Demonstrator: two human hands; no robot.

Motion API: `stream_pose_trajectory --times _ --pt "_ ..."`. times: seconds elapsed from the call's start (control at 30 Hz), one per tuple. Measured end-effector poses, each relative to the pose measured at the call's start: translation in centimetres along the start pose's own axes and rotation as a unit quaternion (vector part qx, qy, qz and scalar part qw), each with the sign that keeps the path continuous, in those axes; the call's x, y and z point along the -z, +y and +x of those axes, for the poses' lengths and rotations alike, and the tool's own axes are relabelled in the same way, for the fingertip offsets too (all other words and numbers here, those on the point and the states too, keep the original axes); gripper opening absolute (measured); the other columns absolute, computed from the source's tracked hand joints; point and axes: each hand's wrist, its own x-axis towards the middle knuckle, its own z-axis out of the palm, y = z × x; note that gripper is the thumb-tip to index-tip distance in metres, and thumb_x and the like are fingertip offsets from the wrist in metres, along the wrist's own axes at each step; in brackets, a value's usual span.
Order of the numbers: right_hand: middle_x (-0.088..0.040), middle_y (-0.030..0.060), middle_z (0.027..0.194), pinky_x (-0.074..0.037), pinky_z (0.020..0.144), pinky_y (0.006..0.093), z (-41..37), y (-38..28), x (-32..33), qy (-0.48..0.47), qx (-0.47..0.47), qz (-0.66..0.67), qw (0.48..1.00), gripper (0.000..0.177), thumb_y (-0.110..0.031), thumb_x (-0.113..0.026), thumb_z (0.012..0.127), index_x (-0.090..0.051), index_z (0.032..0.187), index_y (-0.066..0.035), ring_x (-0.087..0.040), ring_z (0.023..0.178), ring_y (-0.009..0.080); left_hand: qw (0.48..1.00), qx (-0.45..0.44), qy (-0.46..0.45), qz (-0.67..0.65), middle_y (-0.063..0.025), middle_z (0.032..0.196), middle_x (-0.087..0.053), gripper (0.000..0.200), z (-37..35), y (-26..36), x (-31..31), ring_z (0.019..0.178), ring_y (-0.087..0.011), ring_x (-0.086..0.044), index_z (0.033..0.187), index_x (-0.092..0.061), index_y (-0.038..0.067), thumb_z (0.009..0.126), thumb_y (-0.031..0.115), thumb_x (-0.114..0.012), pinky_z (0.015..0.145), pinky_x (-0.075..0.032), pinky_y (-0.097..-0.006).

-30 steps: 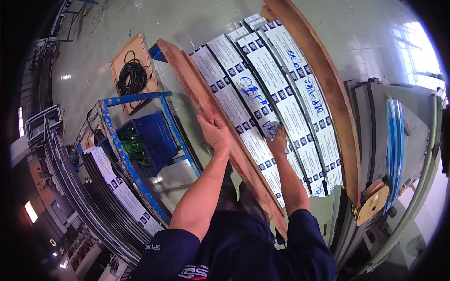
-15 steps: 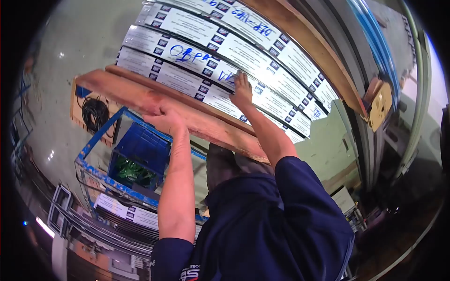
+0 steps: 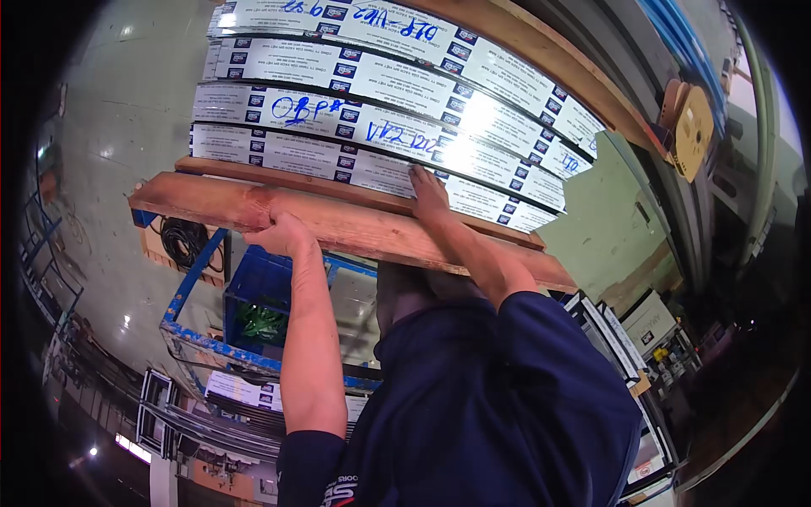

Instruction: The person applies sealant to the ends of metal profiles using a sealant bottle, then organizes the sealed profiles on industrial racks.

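Observation:
A long reddish wooden beam (image 3: pixel 363 221) crosses the view in front of my body. My left hand (image 3: pixel 283 234) grips its near edge left of the middle, thumb on the upper face. My right arm reaches over the beam, and my right hand (image 3: pixel 430 191) rests with its fingers lying on the lowest row of the white-wrapped stack (image 3: pixel 380 110), just beyond a second wooden board (image 3: pixel 329 179). Labels and blue handwriting cover the wrapping. The beam lies alongside the second board, on the side nearer to me.
Below the beam stands a blue metal frame cart (image 3: pixel 182 296) with a blue crate (image 3: pixel 258 283) holding green items. A coiled black cable (image 3: pixel 183 242) is at the left. A yellow-tan spool (image 3: pixel 693 133) and long profiles are at the right, with dark frames (image 3: pixel 604 338) beneath.
The view has shifted. My right hand has drawn back from higher on the wrapped stack to its near row. My left hand still grips the beam, whose right end now shows.

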Motion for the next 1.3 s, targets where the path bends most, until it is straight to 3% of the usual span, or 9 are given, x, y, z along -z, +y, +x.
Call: stream_pose_trajectory --times 0.13,0.23,0.4,0.5,0.67,0.77,0.93,1.2,1.3 --pt "-0.031 0.0090 0.163 -0.028 0.121 0.0462 -0.2 -0.2 0.2 0.042 -0.039 -0.067 0.996 0.086 -0.020 -0.072 0.082 -0.031 0.157 -0.008 -0.029 0.149 0.0319 1.000 0.018 -0.001 0.019 -0.0385 0.129 -0.054 0.068 -1.0 2.2 0.5 0.116 -0.0499 -0.060 0.141 -0.026 -0.011 0.088 0.012 -0.061 0.095 -0.051 -0.0532" --pt "-0.032 0.0095 0.163 -0.028 0.121 0.0469 0.8 0.1 0.0 0.020 -0.097 -0.037 0.994 0.084 -0.020 -0.071 0.083 -0.033 0.157 -0.008 -0.028 0.150 0.0318 0.999 0.027 -0.002 0.042 -0.0391 0.127 -0.055 0.069 -0.9 1.9 0.5 0.114 -0.0508 -0.060 0.141 -0.026 -0.011 0.089 0.015 -0.062 0.094 -0.051 -0.0536" --pt "-0.056 0.0152 0.143 -0.046 0.107 0.0420 0.8 1.8 1.0 0.082 -0.017 0.024 0.996 0.062 -0.013 -0.069 0.081 -0.054 0.140 -0.004 -0.050 0.133 0.0369 0.999 0.044 0.007 0.020 -0.0322 0.131 -0.056 0.066 -0.9 2.1 0.4 0.117 -0.0439 -0.061 0.141 -0.029 -0.007 0.088 0.013 -0.064 0.098 -0.051 -0.0495" --pt "-0.059 0.0174 0.137 -0.048 0.104 0.0422 1.1 1.2 2.4 0.040 -0.033 0.035 0.998 0.056 -0.012 -0.069 0.081 -0.057 0.135 -0.003 -0.053 0.128 0.0372 0.997 0.072 -0.005 0.038 -0.0347 0.131 -0.054 0.066 -0.9 2.5 0.6 0.117 -0.0452 -0.061 0.141 -0.029 -0.008 0.087 0.010 -0.061 0.099 -0.051 -0.0496" --pt "-0.041 0.0211 0.152 -0.044 0.110 0.0460 2.1 -0.4 3.0 -0.046 -0.072 -0.022 0.996 0.079 -0.022 -0.073 0.078 -0.041 0.147 0.000 -0.045 0.136 0.0399 0.998 0.062 -0.005 -0.009 -0.0369 0.132 -0.053 0.067 -0.5 1.7 0.4 0.120 -0.0456 -0.060 0.142 -0.027 -0.008 0.086 0.008 -0.060 0.099 -0.052 -0.0484" --pt "-0.042 0.0205 0.151 -0.044 0.110 0.0455 2.6 -0.6 3.3 -0.064 -0.076 -0.048 0.994 0.083 -0.025 -0.075 0.076 -0.040 0.148 0.000 -0.046 0.136 0.0392 0.999 0.048 -0.002 0.006 -0.0370 0.128 -0.055 0.069 -0.3 0.8 0.2 0.116 -0.0478 -0.061 0.142 -0.025 -0.008 0.088 0.013 -0.063 0.096 -0.052 -0.0514" --pt "-0.047 0.0208 0.144 -0.049 0.103 0.0455 3.6 -0.4 4.0 -0.094 -0.079 -0.062 0.991 0.067 -0.025 -0.071 0.074 -0.056 0.136 -0.004 -0.052 0.128 0.0381 0.999 0.037 0.004 0.013 -0.0358 0.122 -0.059 0.070 0.1 0.2 0.0 0.109 -0.0493 -0.064 0.139 -0.026 -0.008 0.088 0.016 -0.067 0.088 -0.053 -0.0528" --pt "-0.048 0.0189 0.145 -0.050 0.102 0.0467 3.5 -0.6 2.6 -0.069 -0.063 -0.087 0.992 0.071 -0.025 -0.070 0.077 -0.050 0.142 -0.004 -0.053 0.127 0.0383 0.999 0.010 0.031 0.020 -0.0341 0.115 -0.063 0.066 0.2 -0.2 -0.2 0.103 -0.0482 -0.066 0.137 -0.029 -0.007 0.087 0.015 -0.066 0.084 -0.054 -0.0525" --pt "-0.048 0.0187 0.144 -0.050 0.103 0.0466 4.0 -0.4 2.9 -0.099 -0.081 -0.090 0.988 0.070 -0.026 -0.071 0.078 -0.051 0.142 -0.006 -0.054 0.126 0.0381 0.998 0.053 0.010 0.017 -0.0333 0.125 -0.059 0.068 -0.1 1.0 0.3 0.112 -0.0466 -0.063 0.139 -0.029 -0.006 0.087 0.017 -0.067 0.093 -0.052 -0.0502"
